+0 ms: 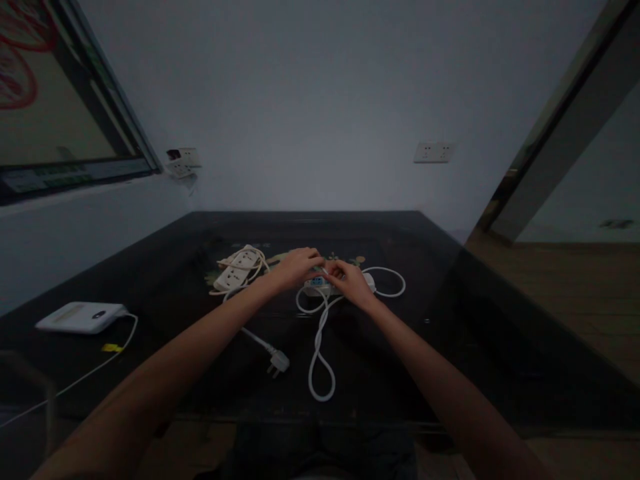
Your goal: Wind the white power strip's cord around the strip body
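Seemingly arranging the white cord (318,343) by the power strip (317,283) mid-way across the dark table (380,380), with left hand (299,263) and right hand (353,283) narrowed together, impossible to tell on what, probably needing a steady pinch next

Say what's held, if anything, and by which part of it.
Left grip and right grip meet over the blue-socketed power strip, apparently pinching the white cord; exact spot hidden.

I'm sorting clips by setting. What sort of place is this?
Probably a room in a home or small office, though which is unclear: a dark table stands before a pale wall with a double wall socket, and a window is at the left.
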`<state>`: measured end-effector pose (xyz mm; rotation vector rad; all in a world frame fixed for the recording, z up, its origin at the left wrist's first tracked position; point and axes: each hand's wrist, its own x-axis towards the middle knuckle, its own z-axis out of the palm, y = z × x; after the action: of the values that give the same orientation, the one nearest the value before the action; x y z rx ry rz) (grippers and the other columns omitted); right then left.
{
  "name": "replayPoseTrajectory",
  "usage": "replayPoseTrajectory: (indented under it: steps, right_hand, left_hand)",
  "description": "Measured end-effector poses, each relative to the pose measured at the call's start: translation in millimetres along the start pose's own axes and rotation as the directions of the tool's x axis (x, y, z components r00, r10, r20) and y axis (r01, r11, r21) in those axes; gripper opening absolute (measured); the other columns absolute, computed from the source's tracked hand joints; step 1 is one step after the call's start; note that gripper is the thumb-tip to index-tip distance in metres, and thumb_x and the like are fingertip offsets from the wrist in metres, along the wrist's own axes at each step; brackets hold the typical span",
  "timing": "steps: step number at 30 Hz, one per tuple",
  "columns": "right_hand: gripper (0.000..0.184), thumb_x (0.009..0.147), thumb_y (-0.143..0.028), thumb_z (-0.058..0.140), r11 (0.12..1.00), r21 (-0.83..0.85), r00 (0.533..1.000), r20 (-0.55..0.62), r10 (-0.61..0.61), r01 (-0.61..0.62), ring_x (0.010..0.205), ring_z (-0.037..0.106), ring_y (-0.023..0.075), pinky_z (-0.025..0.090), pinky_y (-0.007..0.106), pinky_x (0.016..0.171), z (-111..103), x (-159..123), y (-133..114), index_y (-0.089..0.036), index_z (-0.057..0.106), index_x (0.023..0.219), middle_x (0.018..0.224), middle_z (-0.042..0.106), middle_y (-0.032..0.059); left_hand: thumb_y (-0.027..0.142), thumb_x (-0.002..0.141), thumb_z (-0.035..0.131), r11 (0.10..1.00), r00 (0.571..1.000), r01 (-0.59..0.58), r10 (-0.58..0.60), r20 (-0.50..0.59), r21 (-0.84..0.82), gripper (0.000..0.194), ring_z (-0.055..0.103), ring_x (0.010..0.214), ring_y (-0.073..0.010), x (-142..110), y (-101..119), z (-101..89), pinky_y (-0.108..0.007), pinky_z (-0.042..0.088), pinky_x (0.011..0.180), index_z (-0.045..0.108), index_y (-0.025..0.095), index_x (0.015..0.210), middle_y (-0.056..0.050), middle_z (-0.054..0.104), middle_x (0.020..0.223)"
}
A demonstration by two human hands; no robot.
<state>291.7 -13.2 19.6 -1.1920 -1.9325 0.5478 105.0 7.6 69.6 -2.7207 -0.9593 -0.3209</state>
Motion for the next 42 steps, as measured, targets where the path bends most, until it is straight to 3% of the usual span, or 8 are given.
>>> replayPoseTrajectory:
  steps: [4,10,13,19,27,32,36,42]
  right_hand:
    - [0.018,0.085,-0.034,0.057,0.997,-0.059,0.998,0.026,0.055,-0.054,0.067,0.059,0.0135,0.042,0.023,0.062,1.2,-15.5,-1.0,-0.016,0.058,0.088,0.074,0.065,0.0008]
    - [0.030,0.077,-0.046,0.067,0.967,-0.240,0.992,0.065,0.107,-0.088,0.088,0.059,0.0211,0.041,0.028,0.073,12.4,-38.4,-10.8,-0.017,0.065,0.081,0.086,0.067,0.0077]
    - [0.028,0.077,-0.045,0.067,0.949,-0.299,0.985,0.103,0.137,-0.100,0.087,0.059,0.0224,0.040,0.029,0.072,17.5,-40.3,-12.1,-0.017,0.068,0.074,0.082,0.067,0.0082]
    - [0.024,0.084,-0.037,0.059,0.943,-0.315,0.975,0.154,0.158,-0.104,0.080,0.060,0.0188,0.040,0.026,0.070,20.0,-39.5,-12.0,-0.019,0.071,0.074,0.076,0.068,0.0054]
    - [0.025,0.086,-0.037,0.054,0.933,-0.327,0.978,0.083,0.189,-0.153,0.078,0.060,0.0180,0.039,0.025,0.067,22.4,-40.7,-13.7,-0.019,0.070,0.078,0.080,0.068,0.0051]
    - [0.023,0.085,-0.035,0.054,0.925,-0.332,0.978,0.039,0.207,-0.183,0.082,0.060,0.0183,0.038,0.025,0.067,22.1,-41.5,-12.2,-0.020,0.069,0.079,0.085,0.068,0.0051]
    - [0.024,0.085,-0.036,0.052,0.924,-0.329,0.976,0.024,0.215,-0.196,0.081,0.060,0.0183,0.037,0.024,0.065,21.5,-40.1,-14.1,-0.020,0.069,0.079,0.082,0.067,0.0049]
    - [0.020,0.085,-0.033,0.053,0.937,-0.297,0.981,0.005,0.195,-0.185,0.080,0.059,0.0192,0.038,0.025,0.065,24.3,-42.7,-14.7,-0.021,0.069,0.087,0.082,0.066,0.0047]
  left_hand:
    - [0.034,0.090,0.053,1.000,0.999,-0.024,0.023,0.032,0.018,0.018,0.060,0.086,-0.0159,1.3,-7.3,-14.7,-0.022,0.040,0.064,0.064,0.020,0.094,-0.004,0.062,0.096]
    - [0.039,0.091,0.050,0.990,1.000,-0.026,0.027,-0.009,0.138,0.024,0.060,0.083,-0.0149,-0.6,-15.4,-40.1,-0.021,0.034,0.058,0.064,0.019,0.090,-0.003,0.065,0.091]
    - [0.039,0.091,0.051,0.978,0.999,0.008,0.000,-0.038,0.208,0.023,0.060,0.080,-0.0143,-7.4,-20.5,-56.6,-0.020,0.032,0.056,0.064,0.019,0.089,-0.003,0.066,0.089]
    - [0.039,0.093,0.046,0.959,0.994,0.083,-0.061,-0.088,0.271,0.028,0.059,0.078,-0.0138,-31.8,-34.8,-101.1,-0.022,0.033,0.060,0.066,0.020,0.091,-0.003,0.067,0.089]
    - [0.043,0.096,0.040,0.869,0.975,0.221,-0.204,-0.087,0.443,0.036,0.056,0.079,-0.0130,-56.9,-46.9,-165.9,-0.022,0.028,0.061,0.065,0.017,0.099,-0.004,0.067,0.096]
    - [0.055,0.097,0.024,0.825,0.949,0.316,-0.269,-0.165,0.469,0.059,0.055,0.080,-0.0106,-77.0,-63.5,-198.6,-0.021,0.030,0.070,0.066,0.014,0.103,-0.004,0.066,0.101]
    - [0.060,0.094,0.015,0.853,0.954,0.297,-0.278,-0.109,0.428,0.073,0.051,0.072,-0.0060,-79.4,-67.2,-216.1,-0.020,0.029,0.073,0.066,0.009,0.102,-0.001,0.063,0.085]
    - [0.047,0.093,0.036,0.950,0.950,0.248,-0.277,0.144,0.191,0.051,0.044,0.055,-0.0011,-54.4,-79.7,-231.1,-0.014,0.032,0.065,0.067,0.007,0.096,0.004,0.061,0.062]
